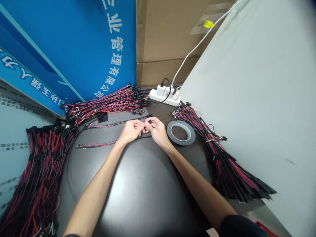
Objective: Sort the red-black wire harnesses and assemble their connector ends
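My left hand (pixel 132 131) and my right hand (pixel 157 130) meet over the middle of the dark table (pixel 145 184). The fingers of both are closed around a small black connector (pixel 149 121), mostly hidden by the fingertips. One thin red and black cable (pixel 98 145) lies on the table, its left end free, running toward and below my hands. Another cable (pixel 111 125) lies just behind them. Right beside my right hand a roll of grey tape (pixel 181 133) rests flat.
Cable bundles lie at the back (pixel 108 104), along the left (pixel 44 164) and on the right (pixel 229 168). A white power strip (pixel 164 97) with plugs sits at the back. A blue banner (pixel 86 49), cardboard (pixel 168 36) and a pale panel (pixel 259 98) surround the table.
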Demonstrator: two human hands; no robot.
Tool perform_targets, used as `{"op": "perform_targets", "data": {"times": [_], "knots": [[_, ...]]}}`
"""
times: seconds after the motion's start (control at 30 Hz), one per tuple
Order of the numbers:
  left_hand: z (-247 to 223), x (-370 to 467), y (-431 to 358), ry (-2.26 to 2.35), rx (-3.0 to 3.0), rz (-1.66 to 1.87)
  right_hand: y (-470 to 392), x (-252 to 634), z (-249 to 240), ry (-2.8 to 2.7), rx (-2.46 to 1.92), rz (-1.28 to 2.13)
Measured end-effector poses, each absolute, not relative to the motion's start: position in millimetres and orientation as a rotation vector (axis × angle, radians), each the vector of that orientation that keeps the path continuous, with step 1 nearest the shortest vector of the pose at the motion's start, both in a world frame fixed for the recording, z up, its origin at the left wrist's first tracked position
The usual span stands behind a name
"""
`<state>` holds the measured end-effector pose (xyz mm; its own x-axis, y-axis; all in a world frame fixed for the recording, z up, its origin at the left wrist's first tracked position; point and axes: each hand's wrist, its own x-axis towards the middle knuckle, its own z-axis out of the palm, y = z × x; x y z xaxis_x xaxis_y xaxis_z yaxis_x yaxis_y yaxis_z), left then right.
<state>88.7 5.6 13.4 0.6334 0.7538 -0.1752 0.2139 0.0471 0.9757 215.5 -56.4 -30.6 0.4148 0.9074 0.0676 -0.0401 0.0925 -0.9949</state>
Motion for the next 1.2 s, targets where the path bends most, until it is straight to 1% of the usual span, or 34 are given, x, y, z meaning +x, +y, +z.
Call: {"op": "perform_targets", "data": {"times": [0.3,0.47,0.73,1.2], "knots": [[13.0,89.4,5.5,0.86,1.502,0.483,-56.5,212.0,-30.4,-0.813,-1.23,0.833],[11.0,87.4,6.0,0.854,1.468,0.507,-57.9,215.3,-26.0,-0.808,-1.252,0.881],[13.8,81.9,9.2,0.811,1.318,0.514,-58.0,218.1,-27.1,-0.852,-1.148,0.952],[16.0,75.9,11.0,0.767,1.324,0.437,-59.8,213.2,-26.9,-0.879,-1.19,0.847]]}}
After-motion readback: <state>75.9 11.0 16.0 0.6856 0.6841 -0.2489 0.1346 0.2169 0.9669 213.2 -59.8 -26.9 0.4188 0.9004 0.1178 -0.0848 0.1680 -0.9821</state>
